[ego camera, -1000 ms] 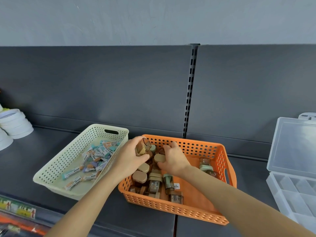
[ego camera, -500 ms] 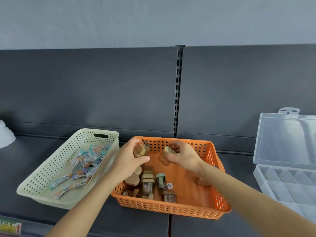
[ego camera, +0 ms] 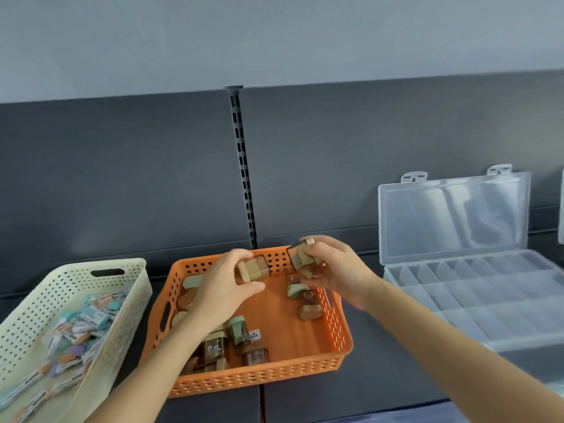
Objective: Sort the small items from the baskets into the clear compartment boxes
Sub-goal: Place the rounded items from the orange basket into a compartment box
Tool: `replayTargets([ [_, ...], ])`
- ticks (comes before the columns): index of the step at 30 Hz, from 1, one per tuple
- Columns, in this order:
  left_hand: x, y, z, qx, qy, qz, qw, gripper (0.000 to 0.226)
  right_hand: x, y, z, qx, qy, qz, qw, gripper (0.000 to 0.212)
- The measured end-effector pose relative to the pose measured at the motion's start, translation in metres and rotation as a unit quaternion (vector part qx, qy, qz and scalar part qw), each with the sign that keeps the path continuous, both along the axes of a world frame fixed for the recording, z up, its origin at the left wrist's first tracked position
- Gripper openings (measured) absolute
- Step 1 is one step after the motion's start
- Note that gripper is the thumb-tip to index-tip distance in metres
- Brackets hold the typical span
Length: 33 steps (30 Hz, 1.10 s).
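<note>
Both hands are up over the orange basket (ego camera: pixel 259 380), which sits on the dark shelf (ego camera: pixel 305 403) btwn a cream basket (ego camera: pixel 30 300) on the left & a clear compartment box (ego camera: pixel 488 288) on the right.

L hand (ego camera: pixel 219 288): grip closed on one tan-capped piece (ego camera: pixel 253 268), thumb underneath & fingers curled over the top, held above the back of the basket.

R hand (ego camera: pixel 335 270): grip closed on a small cluster of pieces (ego camera: pixel 300 256), approx. two or three, can't tell exactly, held over the back-right corner.

More loose pieces (ego camera: pixel 213 346) of the same sort lie on the basket floor, most at the front-left, a few by the right wall.

The cream basket holds a heap of small wrapped pastel items (ego camera: pixel 79 325). The box's lid (ego camera: pixel 451 215) stands open, leaning back vs. the shelf's rear panel, w/ the divided tray lying flat in front of it, well right of the R hand.
</note>
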<state>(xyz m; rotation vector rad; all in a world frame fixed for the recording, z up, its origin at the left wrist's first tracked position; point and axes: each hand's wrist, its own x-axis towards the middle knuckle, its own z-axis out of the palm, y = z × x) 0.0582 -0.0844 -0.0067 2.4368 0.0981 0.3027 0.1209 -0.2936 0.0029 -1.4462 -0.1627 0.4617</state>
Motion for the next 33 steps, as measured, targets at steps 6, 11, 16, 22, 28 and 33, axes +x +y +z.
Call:
replayTargets([
  [6, 0.013, -0.058, 0.016, 0.015, -0.036, -0.065, 0.997, 0.046, -0.002, -0.057, 0.009, -0.002, -0.013, -0.087, 0.996, 0.018],
  [11, 0.029, -0.123, 0.022, 0.005, -0.045, -0.112, 0.993, 0.049, -0.006, -0.127, 0.011, 0.032, 0.006, -0.135, 0.99, 0.012],
  [16, 0.039, -0.209, 0.022, 0.003, -0.056, -0.144, 0.988, 0.053, -0.011, -0.209, 0.009, 0.015, 0.004, -0.169, 0.985, 0.017],
  [22, 0.049, -0.317, 0.023, -0.023, -0.05, -0.168, 0.984, 0.046, -0.008, -0.319, 0.012, 0.016, -0.002, -0.192, 0.981, 0.022],
  [28, 0.07, -0.422, 0.02, -0.044, -0.046, -0.204, 0.977, 0.041, -0.002, -0.422, 0.01, -0.035, -0.009, -0.254, 0.967, 0.02],
  [33, 0.096, -0.49, 0.014, -0.039, -0.045, -0.245, 0.968, 0.043, 0.003, -0.488, 0.009, -0.007, 0.02, -0.303, 0.953, 0.019],
])
